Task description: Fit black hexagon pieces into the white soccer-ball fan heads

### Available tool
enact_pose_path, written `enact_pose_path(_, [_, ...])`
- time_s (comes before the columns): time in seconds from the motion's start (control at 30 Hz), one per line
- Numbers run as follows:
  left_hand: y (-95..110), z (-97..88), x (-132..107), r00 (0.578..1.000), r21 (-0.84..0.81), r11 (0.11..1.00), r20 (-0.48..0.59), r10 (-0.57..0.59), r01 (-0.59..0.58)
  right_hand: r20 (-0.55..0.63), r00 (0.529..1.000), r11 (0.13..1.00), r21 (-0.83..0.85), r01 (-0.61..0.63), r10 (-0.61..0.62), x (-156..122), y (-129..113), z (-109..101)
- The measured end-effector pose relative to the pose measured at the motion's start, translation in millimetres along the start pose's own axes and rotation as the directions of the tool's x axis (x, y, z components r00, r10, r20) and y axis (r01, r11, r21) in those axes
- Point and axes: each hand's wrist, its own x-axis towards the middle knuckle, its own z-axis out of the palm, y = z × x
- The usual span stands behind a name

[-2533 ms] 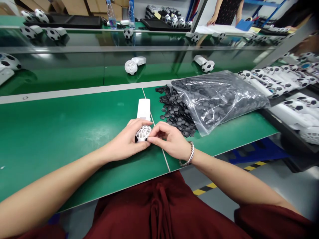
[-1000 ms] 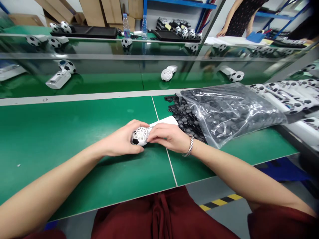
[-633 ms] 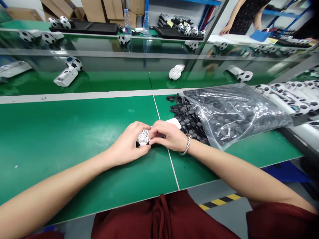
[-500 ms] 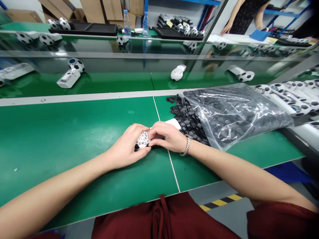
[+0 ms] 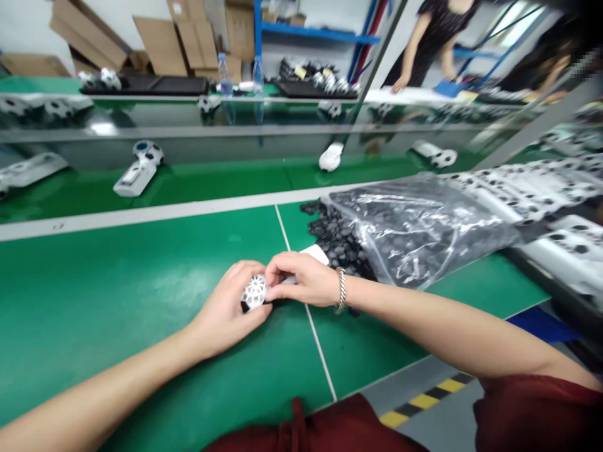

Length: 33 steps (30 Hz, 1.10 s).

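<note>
nearby, black pieces (image 5: 336, 238) lie beyond the right hand (image 5: 305, 279) (pinched narrow), left hand (image 5: 223, 312) cupping a ball (image 5: 255, 291).

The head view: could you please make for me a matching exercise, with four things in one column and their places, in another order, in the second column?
Things
1. White openwork ball
2. Silver chain bracelet
3. Loose black flat pieces
4. Yellow-and-black striped marking

Places
A. On the grey floor
B. Cupped by the left hand
C. On the green table, at the open end of the clear plastic bag
D. Around the wrist of the right hand

Right pairs: 1-B, 2-D, 3-C, 4-A.
</note>
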Motion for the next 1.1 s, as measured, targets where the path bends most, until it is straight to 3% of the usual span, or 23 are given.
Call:
enact_pose_path(0.07, [-11.8, -11.8, 17.1, 0.999, 0.047, 0.999, -0.033, 0.003, -0.002, -0.085, 0.982, 0.986, 0.013, -0.168, 0.169, 16.3, 10.7, -31.4])
enact_pose_path(0.1, [-21.0, -20.0, 31.2, 0.997, 0.092, 0.996, -0.079, 0.013, -0.005, -0.192, 0.945, 0.960, -0.040, -0.277, 0.265, 25.9, 19.8, -53.8])
enact_pose_path(0.13, [-32.0, -29.0, 48.9, 0.990, 0.150, 0.989, -0.140, 0.027, -0.006, -0.333, 0.870, 0.900, -0.118, -0.420, 0.363, 35.6, 30.9, -79.3])
enact_pose_path(0.17, [-44.6, -38.2, 69.6, 0.977, 0.209, 0.978, -0.209, 0.042, 0.003, -0.467, 0.756, 0.787, -0.180, -0.590, 0.460, 44.6, 43.7, -106.2])
enact_pose_path(0.2, [-58.3, -46.7, 92.1, 0.960, 0.267, 0.963, -0.278, 0.045, 0.032, -0.549, 0.679, 0.718, -0.190, -0.669, 0.487, 52.7, 57.5, -132.7])
enact_pose_path(0.27, [-87.3, -59.3, 138.0, 0.923, 0.360, 0.920, -0.385, -0.001, 0.151, -0.649, 0.555, 0.607, -0.175, -0.775, 0.521, 65.6, 85.9, -177.4])
enact_pose_path(0.33, [-115.4, -64.6, 176.8, 0.891, 0.369, 0.899, -0.451, -0.048, 0.235, -0.698, 0.455, 0.515, -0.143, -0.845, 0.553, 74.6, 111.4, -205.2])
enact_pose_path(0.4, [-138.4, -64.1, 201.8, 0.869, 0.357, 0.888, -0.487, -0.087, 0.289, -0.718, 0.403, 0.465, -0.125, -0.877, 0.567, 80.6, 131.1, -217.1])
enact_pose_path(0.43, [-146.7, -62.5, 208.4, 0.866, 0.356, 0.884, -0.491, -0.097, 0.301, -0.723, 0.399, 0.459, -0.127, -0.879, 0.565, 82.5, 138.2, -219.3])
enact_pose_path(0.5, [-154.0, -59.0, 210.8, 0.872, 0.367, 0.879, -0.479, -0.103, 0.305, -0.721, 0.428, 0.483, -0.147, -0.863, 0.545, 84.0, 146.4, -221.0])
enact_pose_path(0.57, [-146.0, -57.0, 202.2, 0.886, 0.401, 0.874, -0.459, -0.070, 0.276, -0.704, 0.493, 0.541, -0.182, -0.821, 0.511, 82.6, 145.9, -223.0])
enact_pose_path(0.63, [-122.2, -57.5, 188.9, 0.896, 0.457, 0.866, -0.443, 0.023, 0.204, -0.669, 0.569, 0.613, -0.210, -0.762, 0.478, 78.8, 136.4, -224.2])
enact_pose_path(0.73, [-66.7, -60.8, 169.2, 0.903, 0.541, 0.841, -0.369, 0.220, 0.017, -0.591, 0.660, 0.706, -0.203, -0.678, 0.464, 66.2, 102.5, -211.4])
enact_pose_path(0.77, [-46.6, -61.6, 162.6, 0.906, 0.561, 0.827, -0.332, 0.263, -0.035, -0.547, 0.708, 0.752, -0.199, -0.628, 0.447, 59.2, 85.0, -200.7])
enact_pose_path(0.83, [-9.5, -61.6, 146.6, 0.912, 0.607, 0.787, -0.252, 0.324, -0.112, -0.365, 0.900, 0.925, -0.196, -0.325, 0.239, 41.0, 42.5, -170.2])
enact_pose_path(0.87, [5.9, -60.7, 136.4, 0.924, 0.631, 0.762, -0.190, 0.333, -0.145, -0.283, 0.946, 0.967, -0.151, -0.204, 0.155, 30.2, 20.0, -151.9])
enact_pose_path(0.93, [27.4, -57.2, 111.5, 0.952, 0.610, 0.757, -0.014, 0.305, -0.233, -0.126, 0.992, 0.999, -0.034, -0.034, 0.029, 7.2, -19.1, -115.2])
enact_pose_path(1.0, [35.9, -52.1, 82.4, 0.960, 0.492, 0.825, 0.186, 0.210, -0.276, 0.011, 0.999, 0.998, 0.055, 0.036, -0.036, -14.8, -41.2, -85.5])
enact_pose_path(1.07, [33.8, -46.1, 53.3, 0.948, 0.421, 0.880, 0.305, 0.093, -0.221, 0.078, 0.997, 0.995, 0.100, -0.003, -0.005, -33.8, -43.1, -66.4])
enact_pose_path(1.1, [30.3, -42.9, 40.1, 0.950, 0.438, 0.882, 0.312, 0.029, -0.171, 0.051, 0.998, 0.996, 0.076, -0.047, 0.043, -41.8, -38.0, -60.2])
